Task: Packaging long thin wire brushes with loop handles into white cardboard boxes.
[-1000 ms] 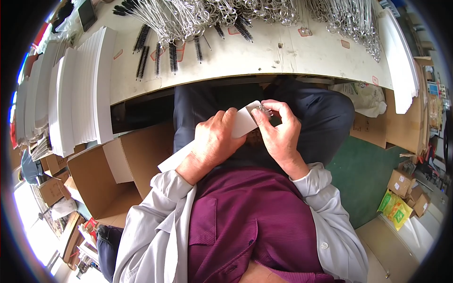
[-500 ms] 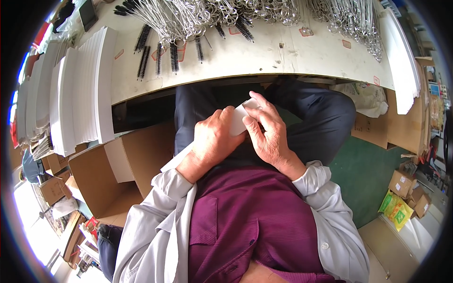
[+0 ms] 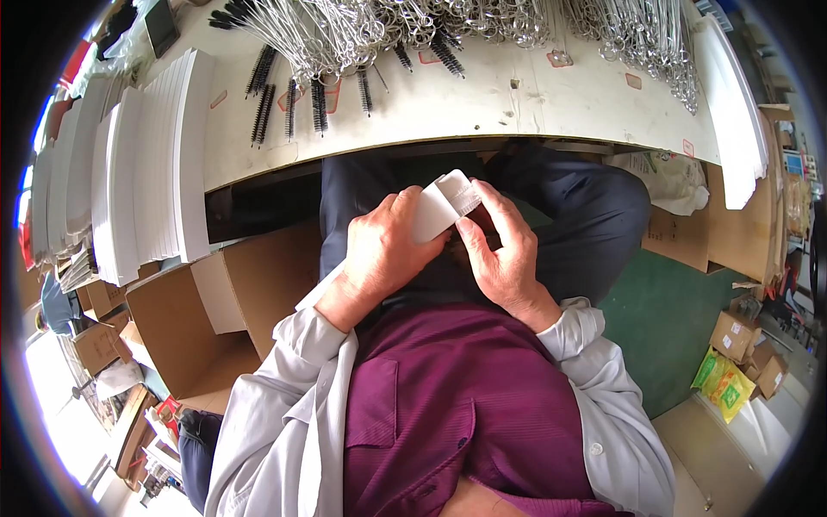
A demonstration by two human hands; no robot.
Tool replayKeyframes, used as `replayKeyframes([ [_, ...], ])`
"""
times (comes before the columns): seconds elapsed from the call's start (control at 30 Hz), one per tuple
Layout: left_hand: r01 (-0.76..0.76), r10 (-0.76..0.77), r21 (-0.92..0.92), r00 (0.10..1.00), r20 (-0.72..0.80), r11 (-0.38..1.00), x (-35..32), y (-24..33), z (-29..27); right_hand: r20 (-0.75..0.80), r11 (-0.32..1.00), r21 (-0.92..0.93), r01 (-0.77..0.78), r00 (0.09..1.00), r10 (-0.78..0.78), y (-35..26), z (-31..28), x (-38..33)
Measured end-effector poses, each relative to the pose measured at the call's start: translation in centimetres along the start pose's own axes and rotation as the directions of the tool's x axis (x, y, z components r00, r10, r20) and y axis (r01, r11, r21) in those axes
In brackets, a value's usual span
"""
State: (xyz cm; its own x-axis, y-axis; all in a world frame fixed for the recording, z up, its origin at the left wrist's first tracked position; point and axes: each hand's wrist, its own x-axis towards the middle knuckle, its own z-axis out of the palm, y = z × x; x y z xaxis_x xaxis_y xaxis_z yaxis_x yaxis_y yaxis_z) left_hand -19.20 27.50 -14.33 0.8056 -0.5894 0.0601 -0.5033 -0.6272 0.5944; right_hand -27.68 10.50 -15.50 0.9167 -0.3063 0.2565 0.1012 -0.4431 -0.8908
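A long, narrow white box (image 3: 433, 214) lies slantwise over my lap, its lower end running under my left forearm. My left hand (image 3: 379, 254) is closed round it. At its upper end the box stands open, with a squared flap and a pale inside showing. My right hand (image 3: 506, 263) has thumb and forefinger at that open end, gripping its edge. Whether anything is inside the box cannot be seen. Beyond my hands, on the table (image 3: 448, 112), lie black-bristled brushes (image 3: 263, 112) with looped wire handles, heaped together in a large pile (image 3: 388, 34).
Long white boxes (image 3: 159, 164) stand packed at the table's left, and more white pieces (image 3: 732, 112) at its right edge. An open cardboard carton (image 3: 189, 319) is by my left side. A white sack (image 3: 668, 181) sits under the table on the right.
The box's upper end has come into fuller view and its flap now stands open. My right fingers have shifted from over the end to its right edge.
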Motion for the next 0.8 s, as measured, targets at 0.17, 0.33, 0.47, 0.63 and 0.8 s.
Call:
replayKeyframes([
  [0.17,-0.035,0.037,0.037,0.999,-0.04,0.999,-0.1,-0.5,0.1,0.024,0.992,-0.089,0.093,0.996,-0.091,-0.1,0.1,0.5],
  [0.33,-0.062,0.063,0.012,0.997,-0.047,0.998,-0.3,-0.3,0.5,0.146,1.0,-0.023,0.003,0.989,0.001,-0.6,0.1,0.7],
  [0.47,-0.038,0.037,-0.017,0.999,-0.037,0.999,-0.5,-0.4,0.6,0.433,0.873,0.19,-0.449,0.837,0.336,-1.9,-0.9,1.5],
  [0.63,-0.015,0.016,-0.12,1.0,0.011,0.993,-0.2,0.3,-0.1,0.335,0.895,0.295,-0.335,0.913,0.231,-0.3,-1.6,1.1],
  [0.8,-0.003,0.01,-0.171,0.999,0.043,0.985,0.1,0.8,-0.7,0.25,0.959,0.19,-0.212,0.955,0.161,-0.6,-1.1,1.0],
])
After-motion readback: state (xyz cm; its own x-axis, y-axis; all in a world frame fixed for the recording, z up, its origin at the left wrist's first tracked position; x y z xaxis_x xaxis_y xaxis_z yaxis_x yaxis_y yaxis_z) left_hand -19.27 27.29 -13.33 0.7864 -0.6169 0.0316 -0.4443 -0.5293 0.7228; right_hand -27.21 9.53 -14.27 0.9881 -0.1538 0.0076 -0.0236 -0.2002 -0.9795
